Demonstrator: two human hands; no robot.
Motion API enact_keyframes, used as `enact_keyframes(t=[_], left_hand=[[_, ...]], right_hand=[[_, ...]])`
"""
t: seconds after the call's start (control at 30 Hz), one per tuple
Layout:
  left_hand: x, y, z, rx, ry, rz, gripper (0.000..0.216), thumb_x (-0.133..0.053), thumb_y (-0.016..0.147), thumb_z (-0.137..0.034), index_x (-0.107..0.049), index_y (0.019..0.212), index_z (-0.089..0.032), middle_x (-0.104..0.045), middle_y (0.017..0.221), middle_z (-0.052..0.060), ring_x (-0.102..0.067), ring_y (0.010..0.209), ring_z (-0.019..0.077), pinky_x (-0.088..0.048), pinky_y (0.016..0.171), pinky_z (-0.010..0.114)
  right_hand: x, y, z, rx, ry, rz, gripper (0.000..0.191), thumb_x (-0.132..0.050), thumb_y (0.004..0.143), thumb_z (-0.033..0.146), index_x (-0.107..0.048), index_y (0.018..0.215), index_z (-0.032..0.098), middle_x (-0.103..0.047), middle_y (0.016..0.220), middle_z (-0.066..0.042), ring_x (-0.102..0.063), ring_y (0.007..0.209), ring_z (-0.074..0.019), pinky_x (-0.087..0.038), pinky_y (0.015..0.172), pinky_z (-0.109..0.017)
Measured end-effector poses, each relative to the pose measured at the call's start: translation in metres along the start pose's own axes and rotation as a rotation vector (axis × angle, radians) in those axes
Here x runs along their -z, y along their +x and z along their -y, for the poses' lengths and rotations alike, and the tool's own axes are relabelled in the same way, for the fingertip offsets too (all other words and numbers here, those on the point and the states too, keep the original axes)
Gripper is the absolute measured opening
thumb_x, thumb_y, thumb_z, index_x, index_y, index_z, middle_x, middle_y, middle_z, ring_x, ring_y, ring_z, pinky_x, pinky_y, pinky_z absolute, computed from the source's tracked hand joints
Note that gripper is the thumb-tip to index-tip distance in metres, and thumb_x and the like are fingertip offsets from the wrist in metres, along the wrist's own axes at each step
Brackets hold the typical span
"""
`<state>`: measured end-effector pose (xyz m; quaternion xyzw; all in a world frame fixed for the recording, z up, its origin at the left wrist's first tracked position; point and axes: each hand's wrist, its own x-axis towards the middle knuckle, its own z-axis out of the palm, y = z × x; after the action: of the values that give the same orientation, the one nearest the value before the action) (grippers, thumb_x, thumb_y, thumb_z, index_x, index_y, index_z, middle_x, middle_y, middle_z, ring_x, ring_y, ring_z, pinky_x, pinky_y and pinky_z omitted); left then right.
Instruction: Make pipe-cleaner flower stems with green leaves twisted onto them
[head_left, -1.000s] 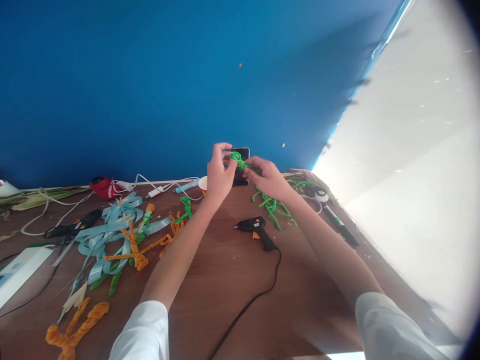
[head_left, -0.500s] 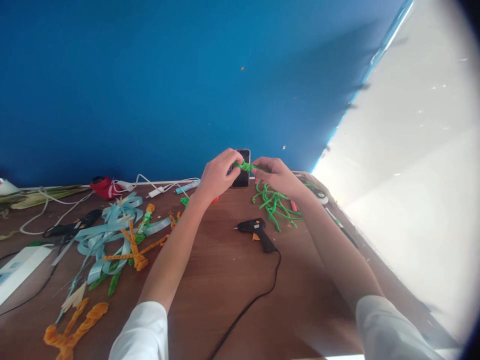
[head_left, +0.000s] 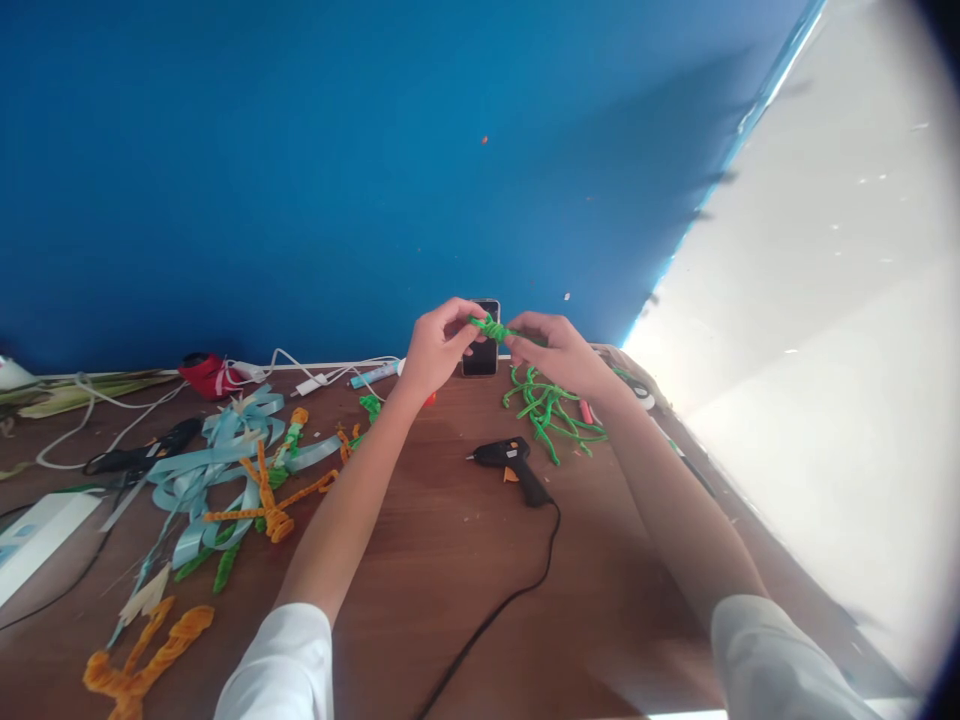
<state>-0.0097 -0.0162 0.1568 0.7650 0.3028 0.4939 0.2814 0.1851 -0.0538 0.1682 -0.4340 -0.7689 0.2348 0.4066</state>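
A blue wall point(head_left: 300, 180) rises behind a wooden table point(head_left: 442, 590), and a bright white panel point(head_left: 810, 400) fills the right side. On the table lie a tangle of light blue ribbon point(head_left: 217, 450), orange twisted pipe cleaners point(head_left: 142, 660), a black glue gun point(head_left: 510, 460) with its cord point(head_left: 502, 610) trailing toward the person, and a loose heap of green pipe cleaners point(head_left: 547, 410). A phone point(head_left: 484, 362) stands on end at the far side of the table. The left hand point(head_left: 442, 350) and right hand point(head_left: 562, 355) are raised just in front of it, holding a green knot point(head_left: 491, 328) in the air between them. The left fingers point(head_left: 461, 325) pinch one end and the right fingers point(head_left: 525, 325) close on the other. Since a moment ago, the knot has turned level and now spans the gap between the hands.
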Motion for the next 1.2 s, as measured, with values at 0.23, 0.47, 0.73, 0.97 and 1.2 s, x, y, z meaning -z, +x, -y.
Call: enact_keyframes(t=[0.23, 0.47, 0.73, 0.97, 1.2], left_hand=[[-0.01, 0.0, 0.001, 0.015, -0.003, -0.168, 0.006, -0.055, 0.075, -0.013, -0.057, 0.079, -0.017, -0.064, 0.084, 0.004, -0.059, 0.073, 0.0117, -0.049, 0.065, 0.024], [-0.009, -0.001, -0.001, -0.06, 0.046, -0.171, 0.01, -0.052, 0.076, -0.012, -0.053, 0.084, -0.019, -0.061, 0.086, 0.003, -0.058, 0.077, 0.0117, -0.048, 0.068, 0.024], [0.007, 0.001, -0.003, -0.183, 0.226, -0.018, 0.009, -0.056, 0.083, -0.021, -0.065, 0.086, -0.02, -0.066, 0.092, 0.005, -0.061, 0.081, 0.0147, -0.05, 0.073, 0.028], [0.005, 0.001, 0.002, -0.187, 0.215, -0.091, 0.011, -0.06, 0.082, -0.027, -0.069, 0.083, -0.021, -0.069, 0.09, 0.005, -0.063, 0.082, 0.0163, -0.05, 0.075, 0.03], [-0.004, -0.001, 0.001, -0.003, 0.081, -0.157, 0.007, -0.063, 0.073, -0.022, -0.068, 0.072, -0.017, -0.067, 0.073, 0.003, -0.058, 0.065, 0.0137, -0.046, 0.06, 0.028]], right_hand=[[-0.002, -0.001, 0.001, 0.01, -0.05, -0.031, 0.024, -0.052, 0.088, 0.043, -0.06, 0.087, 0.02, -0.062, 0.068, -0.001, -0.05, 0.053, -0.0119, -0.036, 0.052, -0.027], [-0.001, -0.002, 0.003, 0.032, -0.049, -0.031, 0.024, -0.052, 0.088, 0.044, -0.058, 0.088, 0.021, -0.061, 0.069, 0.0, -0.049, 0.054, -0.0122, -0.034, 0.052, -0.027], [0.003, -0.001, 0.0, 0.037, -0.078, -0.016, 0.024, -0.052, 0.088, 0.043, -0.059, 0.088, 0.02, -0.062, 0.069, -0.001, -0.05, 0.057, -0.013, -0.034, 0.053, -0.028], [0.005, -0.001, 0.002, 0.053, -0.074, -0.001, 0.029, -0.049, 0.09, 0.047, -0.059, 0.09, 0.02, -0.064, 0.071, -0.001, -0.052, 0.057, -0.0137, -0.034, 0.054, -0.028], [0.005, -0.001, 0.0, 0.104, -0.153, -0.013, 0.023, -0.049, 0.091, 0.04, -0.06, 0.094, 0.019, -0.065, 0.075, -0.002, -0.053, 0.06, -0.0141, -0.034, 0.056, -0.028]])
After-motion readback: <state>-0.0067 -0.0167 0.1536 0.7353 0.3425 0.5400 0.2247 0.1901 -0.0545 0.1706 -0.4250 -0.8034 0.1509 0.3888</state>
